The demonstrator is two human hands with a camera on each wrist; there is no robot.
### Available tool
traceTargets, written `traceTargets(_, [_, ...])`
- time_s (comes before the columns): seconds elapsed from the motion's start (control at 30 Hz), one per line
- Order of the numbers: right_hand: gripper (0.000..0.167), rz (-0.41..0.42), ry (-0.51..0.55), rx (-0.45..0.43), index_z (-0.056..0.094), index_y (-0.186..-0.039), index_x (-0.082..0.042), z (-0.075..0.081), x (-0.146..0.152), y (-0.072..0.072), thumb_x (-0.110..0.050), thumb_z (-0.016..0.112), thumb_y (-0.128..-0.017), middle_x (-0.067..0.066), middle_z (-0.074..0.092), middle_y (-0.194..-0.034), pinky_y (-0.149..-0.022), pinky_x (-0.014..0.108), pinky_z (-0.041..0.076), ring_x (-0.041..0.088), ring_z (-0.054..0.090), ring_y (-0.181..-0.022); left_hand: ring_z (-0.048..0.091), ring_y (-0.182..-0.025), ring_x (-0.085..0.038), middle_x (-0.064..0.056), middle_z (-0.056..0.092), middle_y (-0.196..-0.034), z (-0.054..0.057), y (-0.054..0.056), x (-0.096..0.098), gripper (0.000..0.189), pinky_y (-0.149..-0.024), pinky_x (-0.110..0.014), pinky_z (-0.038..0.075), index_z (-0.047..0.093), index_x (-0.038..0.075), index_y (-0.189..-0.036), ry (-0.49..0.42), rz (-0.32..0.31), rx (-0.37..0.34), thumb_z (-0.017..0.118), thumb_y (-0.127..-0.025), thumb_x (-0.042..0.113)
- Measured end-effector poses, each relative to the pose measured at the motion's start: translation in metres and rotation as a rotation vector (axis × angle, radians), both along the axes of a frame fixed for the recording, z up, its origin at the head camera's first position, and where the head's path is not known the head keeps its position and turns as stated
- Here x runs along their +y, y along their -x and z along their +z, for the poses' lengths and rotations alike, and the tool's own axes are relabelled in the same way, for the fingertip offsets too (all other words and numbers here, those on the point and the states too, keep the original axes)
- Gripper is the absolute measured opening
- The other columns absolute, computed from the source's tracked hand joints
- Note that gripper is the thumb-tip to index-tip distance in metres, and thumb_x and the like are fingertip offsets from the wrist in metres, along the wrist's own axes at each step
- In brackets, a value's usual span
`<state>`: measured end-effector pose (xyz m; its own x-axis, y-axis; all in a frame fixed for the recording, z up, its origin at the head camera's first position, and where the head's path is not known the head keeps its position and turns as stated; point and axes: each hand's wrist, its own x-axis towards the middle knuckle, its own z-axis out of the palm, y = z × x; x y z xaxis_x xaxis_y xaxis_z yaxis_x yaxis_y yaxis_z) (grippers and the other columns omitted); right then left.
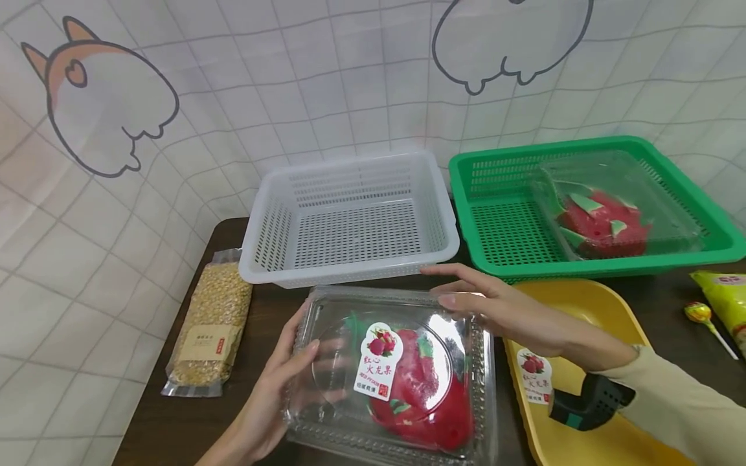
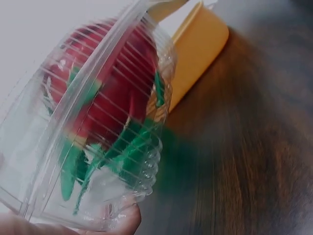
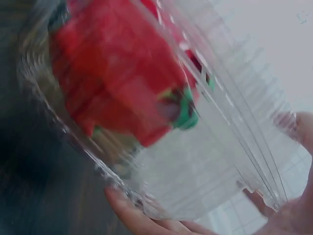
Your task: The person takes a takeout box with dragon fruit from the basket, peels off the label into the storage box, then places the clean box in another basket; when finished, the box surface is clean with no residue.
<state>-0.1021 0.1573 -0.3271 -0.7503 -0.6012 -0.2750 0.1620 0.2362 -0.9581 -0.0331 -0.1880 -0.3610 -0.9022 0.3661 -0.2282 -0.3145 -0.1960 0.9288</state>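
Both hands hold a clear plastic clamshell box (image 1: pixel 338 427) over the near part of the table. Inside lies a red dragon fruit (image 1: pixel 431 408) with green scales, and a white pitaya label (image 1: pixel 379 362) is on the lid. My left hand (image 1: pixel 271 388) grips the box's left side, thumb on top and fingers seen through the plastic beneath. At the far right corner, my right hand (image 1: pixel 507 314) holds the box with its thumb over the lid. The right wrist view shows fingers (image 3: pixel 132 213) along the box's lower edge. The lid looks closed.
Behind the box stands a white basket (image 1: pixel 350 268). A green basket (image 1: pixel 484 262) at the back right holds another boxed dragon fruit (image 1: pixel 606 223). A yellow tray (image 1: pixel 606 298) with a pitaya label (image 1: pixel 533 375) is under my right forearm. Left is a grain bag (image 1: pixel 218 298); far right, a lollipop (image 1: pixel 699 312).
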Motion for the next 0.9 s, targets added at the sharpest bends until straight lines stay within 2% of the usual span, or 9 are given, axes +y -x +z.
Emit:
traceTargets(0.13, [0.077, -0.036, 0.049, -0.071, 0.011, -0.167, -0.032, 0.000, 0.001, -0.005, -0.041, 0.056, -0.106, 0.022, 0.008, -0.170, -0.106, 0.079, 0.035, 0.056, 0.024, -0.149, 0.057, -0.129, -0.038, -0.025, 0.043, -0.149, 0.002, -0.004, 0.000, 0.061, -0.094, -0.065, 0.053, 0.014, 0.043, -0.164, -0.008, 0.045, -0.004, 0.041, -0.113, 0.026])
traceTargets(0.23, [0.087, -0.045, 0.066, -0.140, -0.003, -0.166, -0.040, -0.001, 0.003, -0.013, -0.040, 0.059, -0.105, 0.021, -0.009, -0.170, -0.099, 0.072, 0.048, 0.059, 0.026, -0.146, 0.058, -0.128, -0.037, -0.024, 0.044, -0.149, 0.002, -0.005, 0.001, 0.060, -0.094, -0.065, 0.053, 0.015, 0.044, -0.163, 0.000, 0.085, -0.012, 0.042, -0.113, 0.026])
traceTargets(0.3, [0.094, -0.047, 0.070, -0.184, -0.010, -0.164, -0.046, -0.002, 0.003, -0.019, -0.038, 0.063, -0.104, 0.026, -0.006, -0.169, -0.094, 0.066, 0.054, 0.057, 0.035, -0.143, 0.059, -0.127, -0.036, -0.023, 0.046, -0.147, 0.002, -0.005, 0.002, 0.060, -0.093, -0.063, 0.054, 0.017, 0.046, -0.163, 0.014, 0.121, -0.027, 0.044, -0.112, 0.027])
traceTargets(0.43, [0.106, -0.054, 0.092, -0.232, -0.018, -0.162, -0.047, -0.007, 0.001, -0.029, -0.031, 0.068, -0.102, 0.037, 0.018, -0.161, -0.081, 0.056, 0.062, 0.045, 0.056, -0.130, 0.060, -0.124, -0.036, -0.021, 0.047, -0.146, -0.001, -0.004, 0.003, 0.061, -0.093, -0.061, 0.055, 0.020, 0.047, -0.162, 0.040, 0.168, -0.064, 0.048, -0.111, 0.028])
traceTargets(0.57, [0.107, -0.058, 0.072, -0.246, -0.020, -0.163, -0.043, -0.011, 0.001, -0.029, -0.030, 0.068, -0.102, 0.038, 0.028, -0.157, -0.077, 0.054, 0.062, 0.041, 0.061, -0.126, 0.060, -0.123, -0.033, -0.022, 0.045, -0.148, -0.006, -0.004, 0.003, 0.063, -0.093, -0.059, 0.056, 0.020, 0.045, -0.162, 0.066, 0.184, -0.100, 0.050, -0.109, 0.029])
traceTargets(0.63, [0.106, -0.043, 0.047, -0.247, -0.019, -0.163, -0.041, -0.013, 0.001, -0.027, -0.030, 0.067, -0.103, 0.038, 0.026, -0.158, -0.076, 0.052, 0.063, 0.040, 0.062, -0.124, 0.061, -0.122, -0.031, -0.021, 0.045, -0.148, -0.009, -0.003, 0.003, 0.064, -0.093, -0.058, 0.056, 0.019, 0.045, -0.162, 0.075, 0.193, -0.122, 0.052, -0.108, 0.030])
traceTargets(0.8, [0.102, 0.020, 0.017, -0.225, -0.016, -0.166, -0.034, -0.016, -0.002, -0.023, -0.030, 0.065, -0.105, 0.031, 0.001, -0.168, -0.076, 0.050, 0.063, 0.036, 0.067, -0.114, 0.063, -0.120, -0.030, -0.019, 0.046, -0.145, -0.015, 0.002, 0.004, 0.067, -0.091, -0.055, 0.058, 0.017, 0.047, -0.162, 0.104, 0.212, -0.159, 0.055, -0.107, 0.034])
traceTargets(0.87, [0.100, 0.032, 0.016, -0.209, -0.016, -0.166, -0.032, -0.016, -0.003, -0.020, -0.029, 0.064, -0.105, 0.030, -0.003, -0.168, -0.076, 0.049, 0.063, 0.035, 0.069, -0.110, 0.064, -0.120, -0.031, -0.019, 0.046, -0.144, -0.017, 0.005, 0.005, 0.068, -0.090, -0.054, 0.058, 0.016, 0.046, -0.163, 0.114, 0.212, -0.156, 0.054, -0.108, 0.036])
traceTargets(0.9, [0.099, 0.034, 0.016, -0.200, -0.015, -0.166, -0.031, -0.016, -0.003, -0.019, -0.029, 0.063, -0.106, 0.031, 0.001, -0.167, -0.076, 0.048, 0.063, 0.035, 0.070, -0.108, 0.064, -0.120, -0.032, -0.020, 0.046, -0.144, -0.017, 0.007, 0.005, 0.068, -0.089, -0.054, 0.058, 0.015, 0.046, -0.163, 0.119, 0.212, -0.153, 0.054, -0.108, 0.037])
